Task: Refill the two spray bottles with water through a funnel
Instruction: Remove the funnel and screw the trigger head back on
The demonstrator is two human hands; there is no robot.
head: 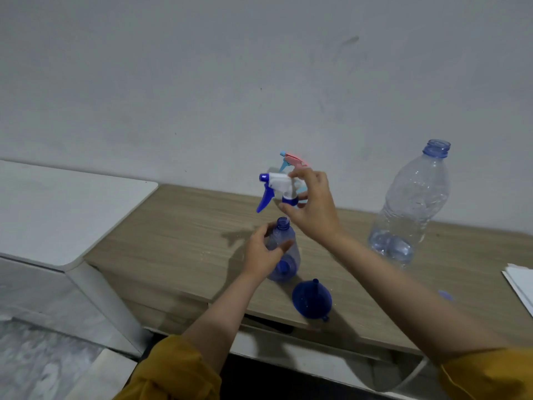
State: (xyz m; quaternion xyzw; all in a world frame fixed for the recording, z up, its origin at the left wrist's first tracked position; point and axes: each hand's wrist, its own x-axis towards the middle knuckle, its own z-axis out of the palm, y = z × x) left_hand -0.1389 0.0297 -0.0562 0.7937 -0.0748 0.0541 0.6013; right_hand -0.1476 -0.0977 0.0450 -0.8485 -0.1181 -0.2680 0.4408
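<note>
My left hand (264, 249) grips a clear blue spray bottle (284, 249) that stands open-necked on the wooden table (178, 235). Above it my right hand (313, 206) holds the white and blue trigger sprayer head (277, 189), lifted off the bottle. Behind my right hand a second sprayer with a pink and light blue head (291, 160) shows; its bottle is hidden. A blue funnel (312, 298) lies upside down on the table near the front edge. A large clear water bottle (409, 206), uncapped, stands to the right with a little water at the bottom.
A small blue cap (445, 295) lies on the table at the right, near white papers (519, 287) at the edge. A white surface (63, 209) adjoins the table on the left. The wall runs close behind.
</note>
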